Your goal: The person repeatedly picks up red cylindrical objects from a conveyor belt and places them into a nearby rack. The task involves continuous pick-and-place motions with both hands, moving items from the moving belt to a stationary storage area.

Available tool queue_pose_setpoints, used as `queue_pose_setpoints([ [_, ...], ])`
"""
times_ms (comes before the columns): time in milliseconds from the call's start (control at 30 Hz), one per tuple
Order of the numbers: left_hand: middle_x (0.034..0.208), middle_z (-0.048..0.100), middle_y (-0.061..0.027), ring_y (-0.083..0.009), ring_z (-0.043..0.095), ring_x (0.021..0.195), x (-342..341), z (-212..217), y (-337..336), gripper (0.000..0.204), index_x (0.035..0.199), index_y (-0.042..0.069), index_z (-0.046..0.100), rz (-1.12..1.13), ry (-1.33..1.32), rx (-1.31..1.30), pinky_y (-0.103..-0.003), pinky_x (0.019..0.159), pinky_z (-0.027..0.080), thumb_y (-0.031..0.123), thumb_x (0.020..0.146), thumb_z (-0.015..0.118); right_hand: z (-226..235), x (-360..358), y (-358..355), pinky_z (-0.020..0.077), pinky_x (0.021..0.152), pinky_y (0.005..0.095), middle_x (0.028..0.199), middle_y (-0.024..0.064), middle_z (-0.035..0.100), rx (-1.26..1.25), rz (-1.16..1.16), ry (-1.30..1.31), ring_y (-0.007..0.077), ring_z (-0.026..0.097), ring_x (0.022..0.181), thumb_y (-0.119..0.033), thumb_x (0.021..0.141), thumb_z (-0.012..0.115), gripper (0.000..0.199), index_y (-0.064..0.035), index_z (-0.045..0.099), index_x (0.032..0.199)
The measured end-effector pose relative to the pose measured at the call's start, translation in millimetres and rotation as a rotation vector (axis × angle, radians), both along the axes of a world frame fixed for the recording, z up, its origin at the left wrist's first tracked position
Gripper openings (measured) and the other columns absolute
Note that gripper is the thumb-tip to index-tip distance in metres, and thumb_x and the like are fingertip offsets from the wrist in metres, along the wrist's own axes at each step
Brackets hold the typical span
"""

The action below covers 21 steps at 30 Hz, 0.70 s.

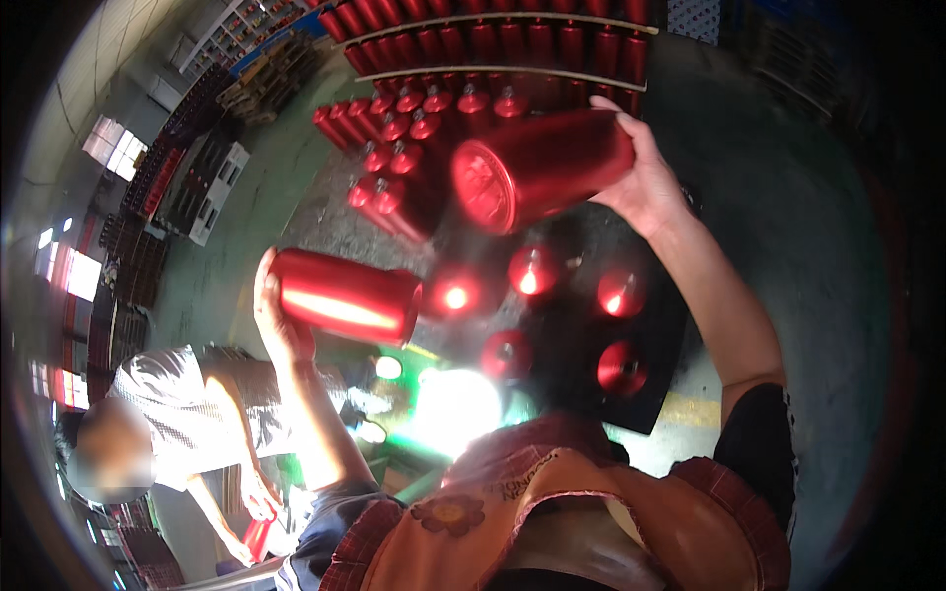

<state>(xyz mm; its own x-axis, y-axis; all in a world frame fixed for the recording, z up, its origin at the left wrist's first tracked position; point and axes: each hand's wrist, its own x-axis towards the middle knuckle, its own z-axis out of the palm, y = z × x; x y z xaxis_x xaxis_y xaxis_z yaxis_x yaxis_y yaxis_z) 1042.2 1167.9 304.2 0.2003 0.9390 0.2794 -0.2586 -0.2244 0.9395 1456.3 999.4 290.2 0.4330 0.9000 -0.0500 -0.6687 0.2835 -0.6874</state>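
Observation:
Wrapped round the end of a shiny red metal cylinder (347, 295) is my left hand (276, 313), which tips it sideways with its other end toward the middle. My right hand (645, 177) grips the far end of a second red metal cylinder (562, 163), raised and tilted so its recessed round base faces left. This one is slightly blurred. Below both hands, several upright red cylinders (532, 271) stand spaced out on a dark surface (631, 409), seen from the top. Farther back, a tight group of red cylinders (394, 158) carries small metal fittings on top.
Stacked tiers of red cylinders (493, 39), parted by thin boards (512, 71), rise at the far side. At the lower left a co-worker (197, 414) bends over a red object (258, 537). A bright light (458, 409) glares near my front. Wooden pallets (271, 84) lie far left.

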Motion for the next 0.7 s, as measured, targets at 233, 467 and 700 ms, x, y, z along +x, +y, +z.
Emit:
queue_pose_setpoints([
  [233, 0.126, 0.061, -0.0136, -0.0302, 0.059, 0.114, -153, -130, -88, 0.052, 0.135, 0.007, 0.052, -0.319, -0.441, -0.678, -0.046, 0.099, 0.05, 0.04, 0.095, 0.056, -30, -222, -6, 0.0567, 0.085, 0.0521, 0.123, 0.012, 0.062, 0.314, 0.576, 0.169, 0.0318, 0.064, 0.105, -0.033, 0.095, 0.049, 0.043, -0.0112, 0.052, 0.132],
  [467, 0.126, 0.059, -0.015, -0.0394, 0.057, 0.113, -229, -313, -121, 0.061, 0.135, 0.009, 0.051, -0.183, -0.81, -1.113, -0.053, 0.091, 0.055, 0.047, 0.089, 0.058, -135, -362, 25, 0.0609, 0.077, 0.0489, 0.12, 0.0111, 0.064, -0.156, 0.932, 0.472, 0.0308, 0.065, 0.105, -0.052, 0.098, 0.041, 0.051, -0.0117, 0.058, 0.124],
  [700, 0.118, 0.065, -0.016, -0.0369, 0.064, 0.101, -243, -349, -143, 0.055, 0.128, 0.007, 0.057, -0.113, -0.883, -1.241, -0.049, 0.078, 0.061, 0.05, 0.094, 0.052, -162, -401, 13, 0.0607, 0.078, 0.0464, 0.12, 0.0123, 0.064, -0.281, 0.91, 0.594, 0.0305, 0.064, 0.106, -0.054, 0.098, 0.043, 0.054, -0.0104, 0.057, 0.126],
])
